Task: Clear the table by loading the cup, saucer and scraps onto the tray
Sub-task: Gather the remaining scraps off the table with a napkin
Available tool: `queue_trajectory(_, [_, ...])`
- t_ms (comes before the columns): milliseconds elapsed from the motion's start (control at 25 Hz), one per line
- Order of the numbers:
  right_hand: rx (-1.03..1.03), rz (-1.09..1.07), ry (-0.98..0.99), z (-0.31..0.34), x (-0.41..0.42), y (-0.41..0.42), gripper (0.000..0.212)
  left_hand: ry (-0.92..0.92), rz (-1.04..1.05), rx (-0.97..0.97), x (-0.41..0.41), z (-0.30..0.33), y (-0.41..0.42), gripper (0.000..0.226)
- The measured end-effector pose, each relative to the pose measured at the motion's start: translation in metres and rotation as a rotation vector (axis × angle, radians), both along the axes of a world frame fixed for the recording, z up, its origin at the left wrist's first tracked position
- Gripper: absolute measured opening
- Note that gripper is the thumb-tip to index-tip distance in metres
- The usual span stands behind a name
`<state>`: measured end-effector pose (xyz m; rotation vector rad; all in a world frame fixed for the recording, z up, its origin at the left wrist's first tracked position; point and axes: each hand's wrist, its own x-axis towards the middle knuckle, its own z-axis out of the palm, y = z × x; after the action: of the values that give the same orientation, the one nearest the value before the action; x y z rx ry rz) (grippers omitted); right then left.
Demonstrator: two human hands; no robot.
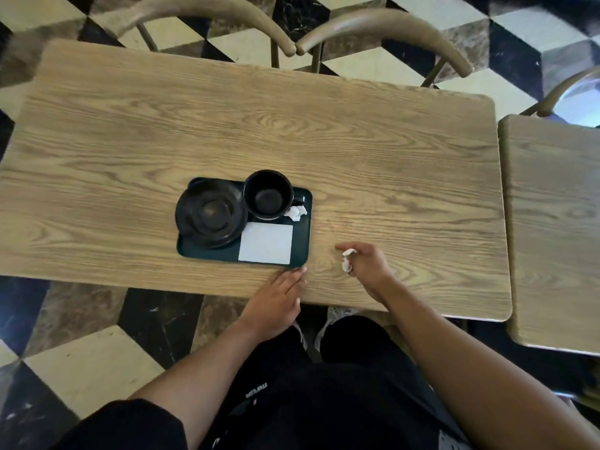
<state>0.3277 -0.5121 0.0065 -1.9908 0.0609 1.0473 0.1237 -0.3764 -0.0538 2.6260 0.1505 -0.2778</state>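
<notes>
A dark green tray lies near the front edge of the wooden table. On it sit a black saucer at the left, an empty black cup at the back, a flat white square napkin and a crumpled white scrap. My left hand rests flat on the table, fingertips touching the tray's near right corner. My right hand hovers to the right of the tray, pinching a small white paper scrap.
Two wooden chairs stand at the table's far side. A second wooden table sits close on the right, with another chair behind it. The floor is checkered tile. My legs are under the near edge.
</notes>
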Motion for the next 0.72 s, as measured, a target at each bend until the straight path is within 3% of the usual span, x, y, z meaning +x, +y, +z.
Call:
queue_trajectory(80, [0.034, -0.048, 0.052, 0.001, 0.001, 0.010, 0.032, -0.017, -0.039, 0.057, -0.012, -0.003, 0.010, 0.054])
queue_trajectory(160, [0.062, -0.067, 0.098, -0.001, 0.004, 0.017, 0.042, -0.022, -0.060, 0.089, -0.018, -0.005, 0.017, 0.057])
queue_trajectory(240, [0.040, -0.037, 0.083, -0.006, 0.008, 0.021, 0.037, -0.016, -0.055, 0.106, -0.021, -0.006, 0.017, 0.059])
queue_trajectory(400, [0.074, -0.073, 0.079, -0.014, 0.017, 0.026, 0.047, -0.007, 0.014, 0.143, -0.021, -0.009, 0.004, 0.057])
queue_trajectory(720, [0.046, -0.021, -0.234, 0.008, 0.063, 0.089, 0.026, -0.022, 0.168, 0.178, -0.021, -0.008, -0.008, 0.055])
